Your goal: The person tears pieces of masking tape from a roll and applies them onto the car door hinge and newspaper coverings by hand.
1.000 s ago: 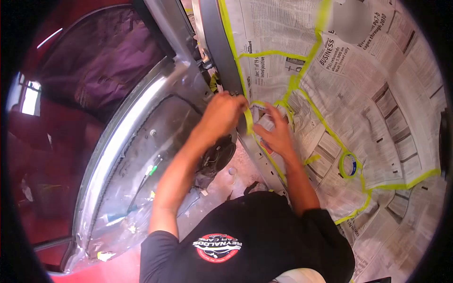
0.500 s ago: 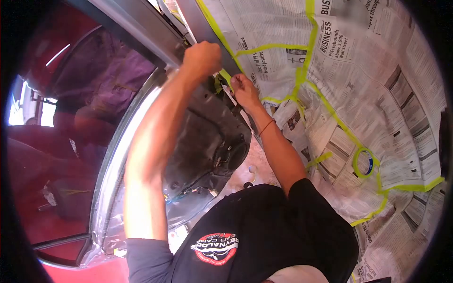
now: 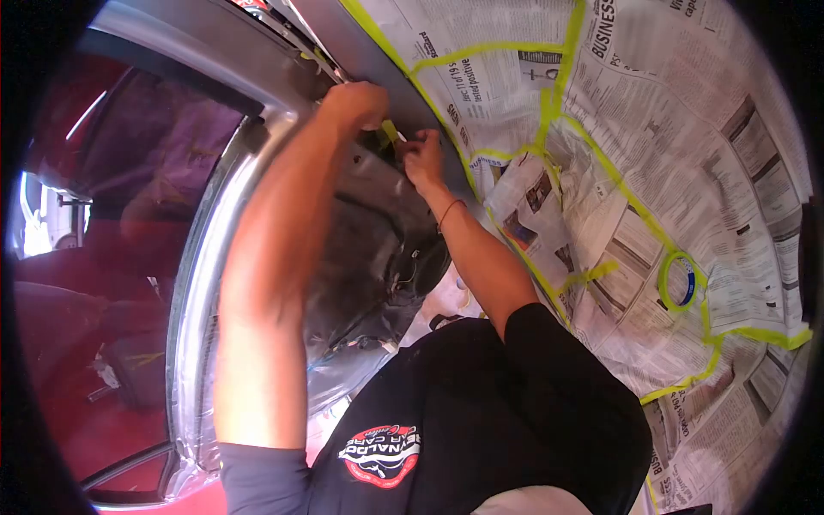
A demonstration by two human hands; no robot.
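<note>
Newspaper sheets (image 3: 661, 146) are seen covering the area right of a grey pillar (image 3: 352, 51). Beside that pillar, between the hands, a tape strip (image 3: 390, 132) is located, judged light, limp and sticky, best held by its ends. Its upper end appears gripped in the curled, closed fingers of the left hand (image 3: 359, 105), its lower end pinched in those of the right hand (image 3: 423, 163), both forearms (image 3: 279, 275) being extended forward.

At left, reddish car-door window glass (image 3: 94, 309) shows a white patch (image 3: 39, 219) near its outer edge. A curved silver strip (image 3: 190, 287) borders the glass; beyond lies the dark inner door panel (image 3: 369, 236), thin wires (image 3: 365, 343) at its lower end. Pale floor (image 3: 451, 296) shows beside it.
</note>
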